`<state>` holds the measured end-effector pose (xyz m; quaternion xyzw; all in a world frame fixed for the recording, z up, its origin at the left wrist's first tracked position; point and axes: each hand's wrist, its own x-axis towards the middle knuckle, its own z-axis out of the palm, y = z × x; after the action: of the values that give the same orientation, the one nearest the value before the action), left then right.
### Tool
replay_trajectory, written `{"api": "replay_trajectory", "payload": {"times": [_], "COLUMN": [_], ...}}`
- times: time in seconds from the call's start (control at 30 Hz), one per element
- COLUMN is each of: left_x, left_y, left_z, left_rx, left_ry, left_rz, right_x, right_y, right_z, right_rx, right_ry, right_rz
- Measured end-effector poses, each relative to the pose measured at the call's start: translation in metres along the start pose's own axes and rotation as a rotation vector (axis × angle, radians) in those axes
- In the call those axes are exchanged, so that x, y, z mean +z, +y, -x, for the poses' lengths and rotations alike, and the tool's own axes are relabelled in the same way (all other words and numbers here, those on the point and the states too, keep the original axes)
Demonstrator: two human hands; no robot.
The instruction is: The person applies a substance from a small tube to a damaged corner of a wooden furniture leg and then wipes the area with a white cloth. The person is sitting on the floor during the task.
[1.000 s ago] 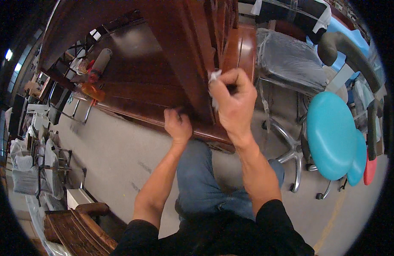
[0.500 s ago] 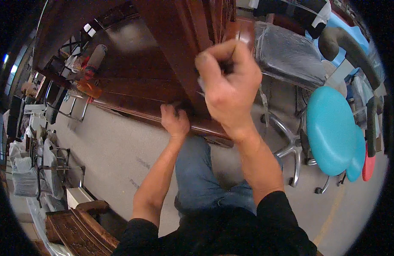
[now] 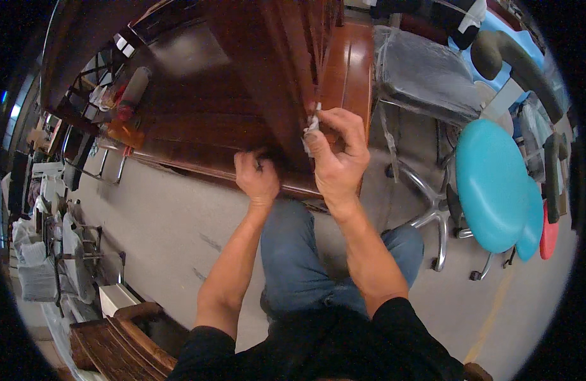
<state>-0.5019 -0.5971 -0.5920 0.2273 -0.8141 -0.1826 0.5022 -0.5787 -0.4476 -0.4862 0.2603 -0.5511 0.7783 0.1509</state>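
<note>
1. The right hand [image 3: 336, 159] is raised in front of the person, forearm rising from the lower edge toward the picture's middle, wrist straight, back of the hand to the camera.
2. Its fingers are curled shut around a small wad of white cloth [image 3: 312, 127], which is pressed against the edge of a dark red-brown wooden upright [image 3: 267, 82]. Only a scrap of the cloth shows above the thumb.
3. The left hand [image 3: 257, 178] sits lower and just to the left, arm nearly straight, reaching forward from the shoulder.
4. Its fingers are bent and closed on the lower end of the same upright, where that meets the front edge of a wooden tabletop [image 3: 197, 127]; the fingertips are hidden behind the wood.
5. The 2 hands are near each other but apart, with the upright between them.
6. The upright's long axis runs from the hands up and slightly left toward the top of the picture, widening as it nears the camera.
7. The tabletop stretches away to the upper left, glossy.
8. The person's knees in blue jeans [image 3: 293, 254] are below the hands, over a grey floor [image 3: 153, 235].
9. To the right stands a turquoise stool [image 3: 493, 184] on a chrome base, well apart from the hands, with a plastic-wrapped chair [image 3: 426, 70] behind it.
</note>
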Motion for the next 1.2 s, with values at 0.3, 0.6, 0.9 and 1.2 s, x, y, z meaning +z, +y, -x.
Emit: {"api": "replay_trajectory", "payload": {"times": [0.3, 0.6, 0.9, 1.2], "left_x": [-0.001, -0.001, -0.002, -0.004], "left_y": [0.009, 0.007, 0.007, 0.01], "left_z": [-0.003, -0.001, -0.004, -0.002], "left_rx": [-0.022, -0.039, -0.005, -0.032], "left_ry": [-0.002, -0.008, -0.003, -0.004], "left_rz": [0.0, -0.03, -0.005, -0.015], "right_x": [-0.002, -0.013, 0.002, 0.011], "right_y": [0.004, 0.021, -0.016, -0.02], "right_z": [0.007, 0.002, 0.008, 0.007], "right_rx": [0.205, 0.466, -0.064, -0.058], "right_ry": [0.074, 0.027, -0.039, 0.079], "right_rz": [-0.017, -0.025, -0.004, 0.202]}}
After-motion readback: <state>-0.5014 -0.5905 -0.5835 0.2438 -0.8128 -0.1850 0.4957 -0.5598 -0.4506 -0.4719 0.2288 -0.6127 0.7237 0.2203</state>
